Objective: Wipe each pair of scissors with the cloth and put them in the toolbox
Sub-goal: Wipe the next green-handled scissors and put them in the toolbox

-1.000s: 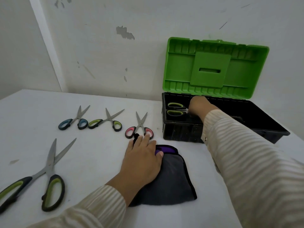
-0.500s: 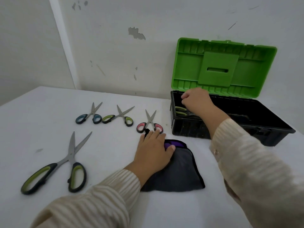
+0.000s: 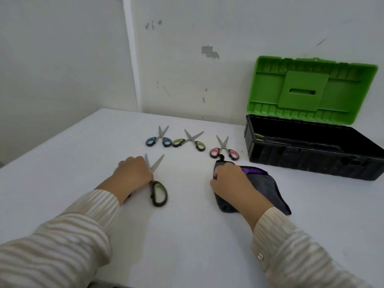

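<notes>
while the left hand (image 3: 134,173) lies curled over the middle of the large green-handled scissors (image 3: 158,190), covering the pivot and one handle, the blades stick out open on its far side and one black-and-green handle loop shows on its near side. fingers look closed on the scissors, which lie flat on the white table (image 3: 187,246). right hand (image 3: 230,180) sits on the left part of the dark grey cloth (image 3: 268,190), fingers bent and bunched on the fabric, a grip by the look of it; cloth is folded with a purple patch at its far edge, lying on the table near centre-right. the two hands are well apart.

far of the hands, a row of three small scissors, all lying open on the table: blue-handled scissors (image 3: 159,139) on the left, small green-handled scissors (image 3: 190,140) in the middle, pink-handled scissors (image 3: 224,149) on the right, the pink pair just beyond the cloth's far corner.

toolbox (image 3: 311,154) at far right, black base, green lid (image 3: 307,90) standing open and upright against the wall (image 3: 187,59). inside the left end of the base a bit of green handle shows, too dark to say more. striped cream sleeves (image 3: 62,242) on both arms in the near foreground.
</notes>
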